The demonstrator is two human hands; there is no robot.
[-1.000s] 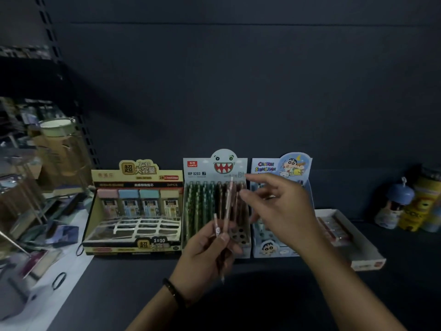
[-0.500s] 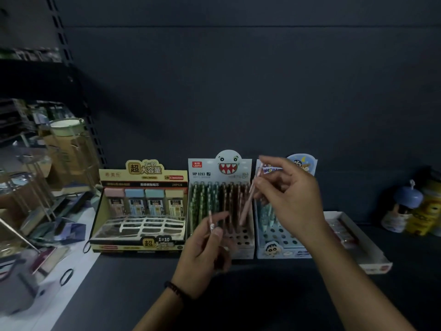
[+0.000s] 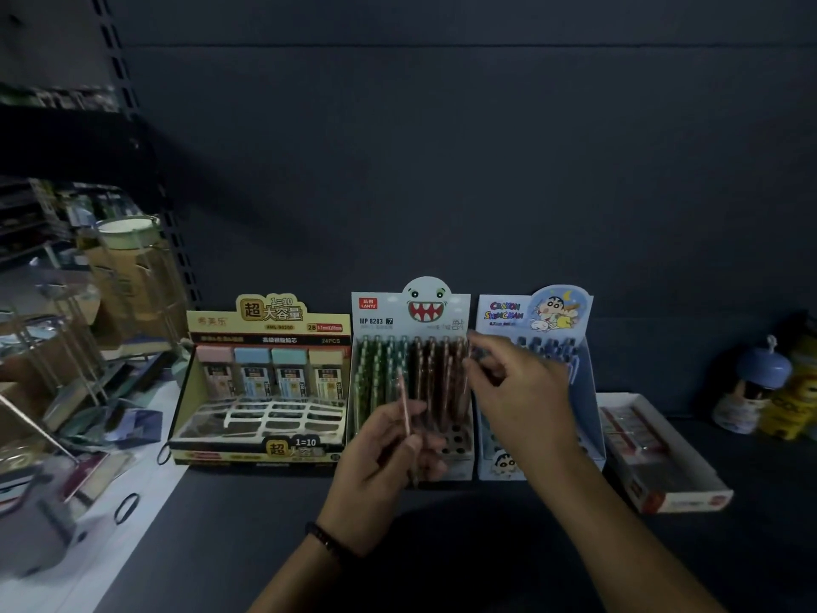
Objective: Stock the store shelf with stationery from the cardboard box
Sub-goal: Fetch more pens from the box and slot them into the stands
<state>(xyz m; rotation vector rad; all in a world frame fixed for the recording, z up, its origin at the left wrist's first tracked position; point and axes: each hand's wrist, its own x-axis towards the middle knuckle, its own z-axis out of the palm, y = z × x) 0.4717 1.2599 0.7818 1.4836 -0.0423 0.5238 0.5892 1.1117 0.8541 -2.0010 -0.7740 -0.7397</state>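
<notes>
A dark, matte shelf (image 3: 221,546) is running across the view, with a flat, smooth back panel (image 3: 442,170) of the same dull grey rising behind it. Three upright card display boxes are standing side by side against that panel, touching or nearly so. On the left, a glossy yellow box (image 3: 265,320) is showing four pastel rectangular cases above a white grid insert. The middle box (image 3: 411,309) is wearing a rounded cut-out of a toothy monster, and the blue box (image 3: 530,307) is carrying a cartoon header. Just right of these, a shallow white tray (image 3: 681,493) is lying flat.

The hands are working apart in front of the middle box. The left hand (image 3: 376,475) is gripping a slim pinkish-brown pen (image 3: 403,404) upright between thumb and curled fingers. The right hand (image 3: 517,391) is reaching higher, its fingers bending toward the box's right edge; blur is hiding whether they are pinching anything.

Inside the middle box, thin green pens (image 3: 376,369) are standing in rows on the left and brown pens (image 3: 435,369) on the right, above a panel of round holes. A dark beaded bracelet (image 3: 327,541) is circling the left wrist.
</notes>
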